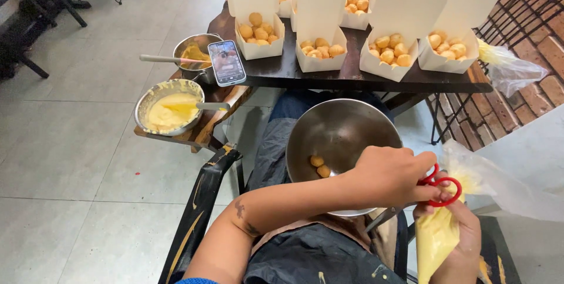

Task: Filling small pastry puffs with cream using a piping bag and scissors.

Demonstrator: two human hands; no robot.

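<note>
The left hand (pixel 390 175) grips red scissors (pixel 440 185) at the piping bag (pixel 437 234), which the right hand (pixel 461 234) clasps over the lap. Boxes (pixel 320 49) along the worktop (pixel 352 72) already hold puffs; two remain in the bowl (pixel 341 131).

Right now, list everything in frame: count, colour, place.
white paper takeout boxes: at least six, open, holding golden pastry balls, on the dark wooden table
large steel mixing bowl: one, on the lap, two pastry balls inside
shallow steel bowl of yellow custard: one, with spatula, table's left edge
small steel saucepan: one, yellow residue and a utensil inside, behind the custard bowl
smartphone: one, screen lit, propped by the saucepan
clear plastic bag: one, table's far right
red-handled scissors: one pair, in the left hand
clear piping bag of yellow custard: one, in the right hand
left hand: grips scissors
right hand: holds piping bag
</note>
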